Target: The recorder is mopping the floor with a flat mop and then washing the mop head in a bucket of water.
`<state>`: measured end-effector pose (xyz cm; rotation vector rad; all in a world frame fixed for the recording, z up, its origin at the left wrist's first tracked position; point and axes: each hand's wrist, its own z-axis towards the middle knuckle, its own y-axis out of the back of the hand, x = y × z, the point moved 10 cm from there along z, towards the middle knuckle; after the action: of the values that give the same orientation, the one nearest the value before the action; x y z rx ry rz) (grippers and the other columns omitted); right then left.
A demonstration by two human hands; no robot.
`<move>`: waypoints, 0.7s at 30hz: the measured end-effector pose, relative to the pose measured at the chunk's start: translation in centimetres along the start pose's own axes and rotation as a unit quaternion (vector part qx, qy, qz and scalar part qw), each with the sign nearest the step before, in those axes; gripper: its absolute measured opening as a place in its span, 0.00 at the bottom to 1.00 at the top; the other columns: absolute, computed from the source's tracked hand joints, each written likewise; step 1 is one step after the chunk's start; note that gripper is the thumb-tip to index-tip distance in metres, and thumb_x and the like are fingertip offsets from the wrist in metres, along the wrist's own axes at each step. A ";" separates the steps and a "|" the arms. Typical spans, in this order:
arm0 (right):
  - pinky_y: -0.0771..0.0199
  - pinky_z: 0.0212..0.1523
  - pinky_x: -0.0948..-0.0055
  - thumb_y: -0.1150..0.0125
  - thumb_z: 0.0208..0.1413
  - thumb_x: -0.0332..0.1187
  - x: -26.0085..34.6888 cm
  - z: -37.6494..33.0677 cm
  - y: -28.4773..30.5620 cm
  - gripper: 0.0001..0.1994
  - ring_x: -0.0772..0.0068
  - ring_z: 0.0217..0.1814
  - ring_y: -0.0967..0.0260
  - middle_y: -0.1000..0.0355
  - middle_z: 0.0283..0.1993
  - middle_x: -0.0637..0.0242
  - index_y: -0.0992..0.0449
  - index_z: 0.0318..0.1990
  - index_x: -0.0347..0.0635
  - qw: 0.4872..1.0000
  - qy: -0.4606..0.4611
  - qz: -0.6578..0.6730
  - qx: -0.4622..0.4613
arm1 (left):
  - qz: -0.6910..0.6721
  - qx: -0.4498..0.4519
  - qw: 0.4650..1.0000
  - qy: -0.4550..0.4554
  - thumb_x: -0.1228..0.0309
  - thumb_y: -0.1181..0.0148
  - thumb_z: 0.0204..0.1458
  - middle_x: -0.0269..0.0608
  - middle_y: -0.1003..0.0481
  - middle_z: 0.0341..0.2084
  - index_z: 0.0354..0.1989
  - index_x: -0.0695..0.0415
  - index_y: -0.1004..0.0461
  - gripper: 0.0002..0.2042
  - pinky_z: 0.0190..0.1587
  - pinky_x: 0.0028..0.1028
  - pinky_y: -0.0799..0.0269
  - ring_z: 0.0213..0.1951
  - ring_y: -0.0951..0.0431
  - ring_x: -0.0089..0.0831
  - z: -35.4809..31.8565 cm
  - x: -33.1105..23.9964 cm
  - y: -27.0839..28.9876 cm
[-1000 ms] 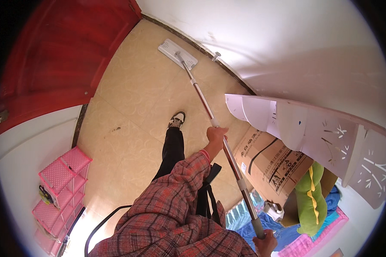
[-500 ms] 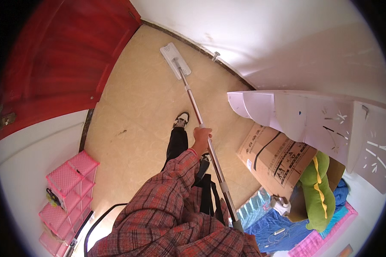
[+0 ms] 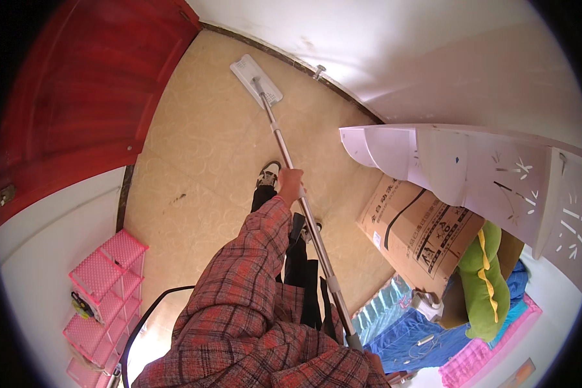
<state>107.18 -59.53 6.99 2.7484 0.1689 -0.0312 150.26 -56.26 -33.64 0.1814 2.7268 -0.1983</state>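
Observation:
A flat mop with a white rectangular head rests on the tan floor near the far corner. Its long metallic handle slants back toward my lower right. My left hand, in a red plaid sleeve, is closed around the middle of that handle. Of my right hand only a sliver shows, beside the handle's grey upper end; the plaid clothing hides its fingers. My shoe stands on the floor just left of the handle, and part of the other shoe shows to the right of it.
A red door stands at left, above a pink tiered rack. A metal doorstop juts out along the far wall. At right are a pale shelf unit, a cardboard box, a green plush toy and blue cloth.
The whole view has shifted slightly. My left hand is a little farther forward and to the left, still on the handle. The mop head stays at about the same floor spot.

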 end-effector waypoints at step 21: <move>0.36 0.21 0.62 0.38 0.38 0.35 2.6 1.5 -0.2 0.12 0.54 0.20 0.35 0.33 0.19 0.53 0.31 0.27 0.38 0.996 0.063 -0.047 -0.045 | 0.058 -0.124 0.986 0.092 0.82 0.46 0.33 0.42 0.37 0.11 0.16 0.60 0.37 0.05 0.16 0.41 0.36 0.12 0.34 0.37 -4.7 0.3 2.2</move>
<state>109.72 -59.61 5.45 2.6516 0.3259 0.1212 148.50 -53.30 -29.71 0.2999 2.8807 0.2013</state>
